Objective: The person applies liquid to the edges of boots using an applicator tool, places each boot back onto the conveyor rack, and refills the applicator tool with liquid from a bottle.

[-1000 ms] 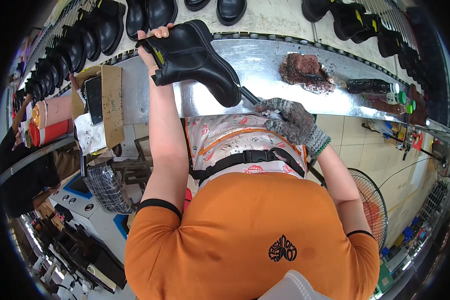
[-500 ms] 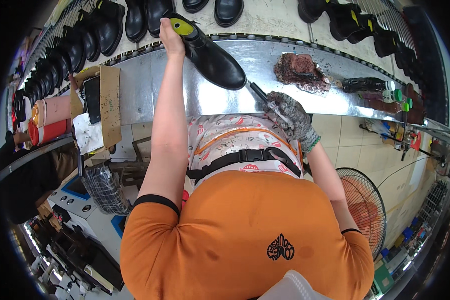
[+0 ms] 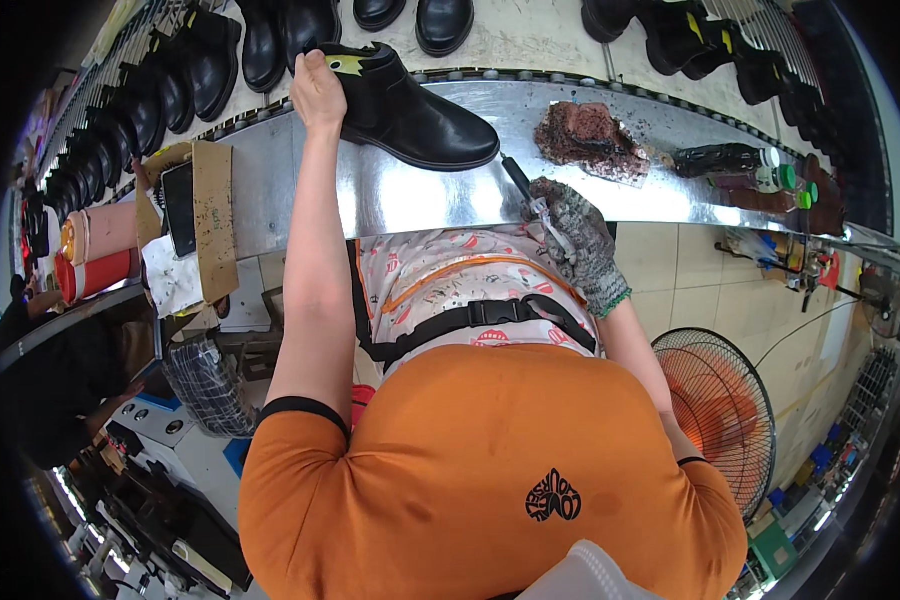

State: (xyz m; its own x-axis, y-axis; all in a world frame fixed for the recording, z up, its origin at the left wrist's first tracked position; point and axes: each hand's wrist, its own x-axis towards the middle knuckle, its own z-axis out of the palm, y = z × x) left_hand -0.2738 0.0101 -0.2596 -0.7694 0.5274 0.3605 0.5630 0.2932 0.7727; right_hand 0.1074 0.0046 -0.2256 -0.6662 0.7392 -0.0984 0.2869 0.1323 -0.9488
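A black ankle boot (image 3: 425, 125) with a yellow-green lining is held up over the metal ledge, its toe pointing right and its side and sole edge showing. My bare left hand (image 3: 318, 92) grips it at the shaft's top, fingers closed. My right hand (image 3: 578, 240), in a grey knitted glove, is closed around a slim tool with a black handle (image 3: 516, 176) and a thin tip. That tip is close to the boot's toe; whether it touches, I cannot tell. Part of the tool is hidden by the gloved fingers.
Black boots (image 3: 210, 65) stand in rows on the conveyor (image 3: 525, 45) beyond the metal ledge (image 3: 440, 205). On the ledge, a stained reddish-brown sponge (image 3: 585, 130) lies right of the boot, with bottles (image 3: 725, 160) farther right. A cardboard box (image 3: 218, 215) stands left; a fan (image 3: 715, 410) is at right.
The boot has turned from a downward slant to nearly level, showing more of its side. My left hand has shifted slightly left and down. The tool stays near the toe.
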